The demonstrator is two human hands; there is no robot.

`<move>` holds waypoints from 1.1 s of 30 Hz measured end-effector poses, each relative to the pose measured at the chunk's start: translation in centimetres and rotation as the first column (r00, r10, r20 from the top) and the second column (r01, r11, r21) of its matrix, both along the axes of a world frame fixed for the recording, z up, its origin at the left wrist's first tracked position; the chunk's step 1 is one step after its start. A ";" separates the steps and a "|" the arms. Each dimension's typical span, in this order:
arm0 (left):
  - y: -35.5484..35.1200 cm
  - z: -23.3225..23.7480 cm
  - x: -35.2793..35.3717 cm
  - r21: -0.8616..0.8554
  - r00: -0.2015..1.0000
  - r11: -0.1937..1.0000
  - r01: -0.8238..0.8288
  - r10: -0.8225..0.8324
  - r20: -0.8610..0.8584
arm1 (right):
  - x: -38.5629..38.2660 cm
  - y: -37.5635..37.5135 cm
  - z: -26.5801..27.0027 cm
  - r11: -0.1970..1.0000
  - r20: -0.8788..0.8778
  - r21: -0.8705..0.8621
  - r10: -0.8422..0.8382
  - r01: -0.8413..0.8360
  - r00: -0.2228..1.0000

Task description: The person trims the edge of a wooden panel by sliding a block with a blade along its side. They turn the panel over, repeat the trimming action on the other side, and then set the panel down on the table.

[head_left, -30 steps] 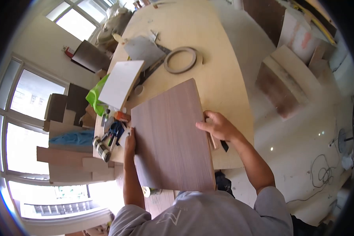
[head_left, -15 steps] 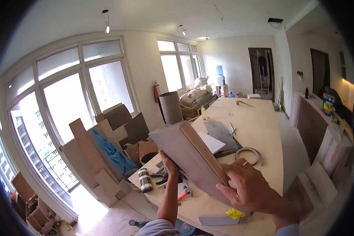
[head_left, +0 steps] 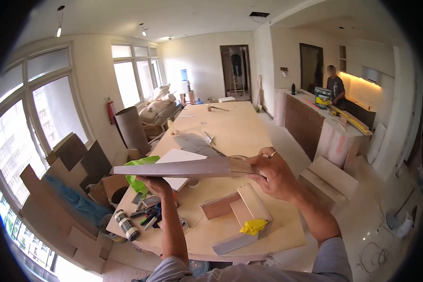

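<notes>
A grey-faced wooden panel (head_left: 183, 168) with a bare layered wood end is held up nearly level above the worktable (head_left: 235, 129). My left hand (head_left: 157, 185) supports it from below near its left part, fingers partly hidden under it. At the right end, my right hand (head_left: 270, 175) is closed with thumb and fingers at the bare wood edge. Bright green sheeting (head_left: 137, 185) shows behind and below the panel by my left hand. Below the panel stands an open wooden box frame (head_left: 246, 204), with a crumpled yellow cloth (head_left: 254, 226) on its near corner.
Pliers and other hand tools (head_left: 148, 214) lie at the table's left, beside a striped can-like roll (head_left: 127, 224). Board offcuts (head_left: 70, 160) lean by the windows. A person (head_left: 335, 87) is behind the counter (head_left: 301, 113) at right. Cable (head_left: 373, 258) lies on the floor.
The panel has turned from steeply tilted to nearly level, now seen almost edge-on. My view has swung right, bringing the box frame, the counter and the person into sight.
</notes>
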State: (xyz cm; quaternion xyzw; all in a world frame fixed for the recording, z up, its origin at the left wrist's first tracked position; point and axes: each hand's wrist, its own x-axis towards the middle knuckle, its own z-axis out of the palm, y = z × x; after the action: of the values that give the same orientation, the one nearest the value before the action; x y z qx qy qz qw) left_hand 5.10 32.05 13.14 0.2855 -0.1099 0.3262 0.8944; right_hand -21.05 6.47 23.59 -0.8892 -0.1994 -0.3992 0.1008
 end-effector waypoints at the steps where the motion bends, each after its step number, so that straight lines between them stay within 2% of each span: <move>1: -0.5 0.0 0.2 -0.058 1.000 0.998 0.007 -0.009 -0.027 | -0.3 -0.2 -0.2 1.000 0.009 0.004 -0.019 0.019 1.000; 4: -1.3 -3.3 4.3 0.063 0.992 0.993 -0.103 0.108 -0.071 | -0.7 -0.8 -0.9 0.997 0.025 0.018 -0.072 0.072 0.997; 5: -1.6 -4.0 5.5 -0.015 0.998 0.998 -0.059 0.058 -0.020 | -0.7 -1.0 -1.1 0.996 0.024 0.027 -0.091 0.090 0.996; 6: -2.3 -2.5 4.0 -0.065 1.000 0.998 -0.002 0.001 -0.009 | -0.8 -1.3 -1.3 0.993 0.027 0.035 -0.111 0.110 0.993; 8: -3.3 -2.7 4.2 0.033 0.992 0.991 -0.126 0.126 0.004 | -0.9 -1.8 -1.7 0.994 0.040 0.012 -0.109 0.109 0.993; 9: -4.2 -0.4 1.6 -0.026 0.990 0.990 -0.142 0.142 0.012 | -0.9 -2.0 -1.9 0.995 0.044 0.000 -0.102 0.102 0.994; 13: -4.9 -1.4 2.3 -0.021 0.989 1.000 -0.013 0.016 0.144 | -1.2 -2.6 -2.9 0.993 0.034 0.041 -0.114 0.113 0.993; 16: -5.6 -2.2 2.7 0.158 0.976 0.974 -0.163 0.136 0.167 | -1.3 -3.3 -3.8 0.991 0.027 0.055 -0.126 0.125 0.992; 17: -5.7 -2.4 2.8 0.116 0.985 0.990 -0.084 0.065 0.157 | -1.2 -3.7 -4.2 0.991 0.029 0.059 -0.122 0.120 0.992; 20: -5.6 -3.4 3.3 0.310 0.930 0.902 -0.301 0.206 0.305 | -1.4 -4.3 -4.9 0.991 0.023 0.079 -0.111 0.109 0.994; 21: -5.5 -3.0 2.8 0.324 0.903 0.885 -0.335 0.203 0.380 | -1.5 -4.5 -5.1 0.990 0.019 0.087 -0.108 0.106 0.994; 24: -5.4 -3.8 3.4 0.255 0.942 0.959 -0.125 0.033 0.335 | -1.3 -5.2 -6.1 0.986 0.059 0.125 -0.114 0.106 0.992; 25: -5.2 -4.1 3.4 0.358 0.937 0.906 -0.227 0.103 0.333 | -1.3 -5.4 -6.4 0.986 0.066 0.126 -0.115 0.107 0.991; 28: -5.5 -4.5 3.5 0.253 0.933 0.965 -0.066 -0.030 0.358 | -1.3 -5.6 -7.1 0.985 0.082 0.137 -0.116 0.104 0.990; 31: -5.0 -5.5 4.4 0.206 0.894 0.970 0.129 -0.204 0.399 | -1.4 -5.5 -7.6 0.983 0.089 0.151 -0.115 0.101 0.989; 33: -5.0 -5.9 4.6 0.137 0.906 0.968 0.208 -0.244 0.347 | -1.3 -5.7 -7.9 0.985 0.102 0.152 -0.102 0.086 0.990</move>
State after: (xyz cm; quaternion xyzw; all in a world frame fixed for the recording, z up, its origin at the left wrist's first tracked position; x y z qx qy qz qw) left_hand 9.74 27.05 7.27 0.2490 -0.3201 0.2615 0.8759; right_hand -22.33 0.75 15.69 -0.8645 -0.1324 -0.4654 0.1364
